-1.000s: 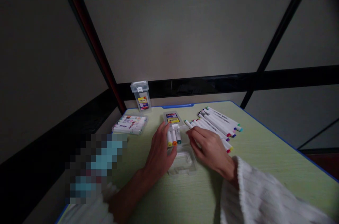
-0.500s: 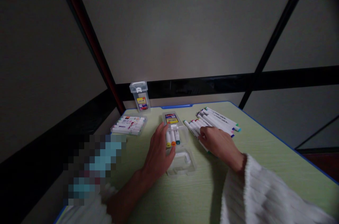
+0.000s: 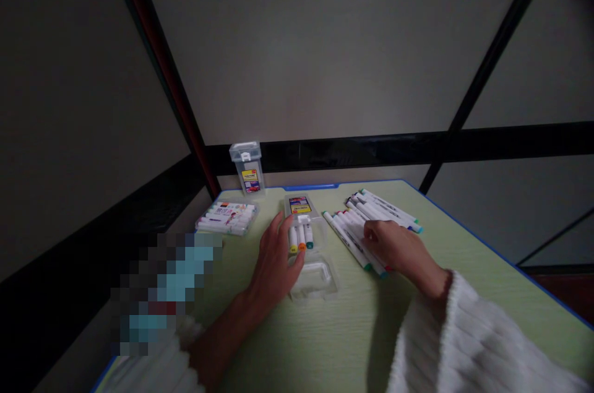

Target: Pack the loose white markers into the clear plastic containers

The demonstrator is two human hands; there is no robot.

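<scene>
My left hand (image 3: 276, 257) curves around the left side of a clear plastic marker case (image 3: 320, 229), fingers at its latch and thumb by its near end. Three white markers (image 3: 301, 237) lie in the case, with yellow, orange and teal ends towards me. The case's open lid (image 3: 314, 275) lies flat on my side of it. Over a loose pile of white markers (image 3: 346, 237) on the right, my right hand (image 3: 394, 247) is closed with fingers bent down. Its fingertips are hidden, so what they grip cannot be made out.
A closed clear case (image 3: 247, 170) stands upright at the back left. In front of it lies a flat pack of markers (image 3: 227, 218). The pale green table (image 3: 297, 343) has a blue edge, and walls stand behind and left. A blurred patch covers the left side.
My right hand has shifted right and slightly towards me across the pile, uncovering more markers, with teal and red ends showing. My left hand stays at the case. The view has shifted slightly.
</scene>
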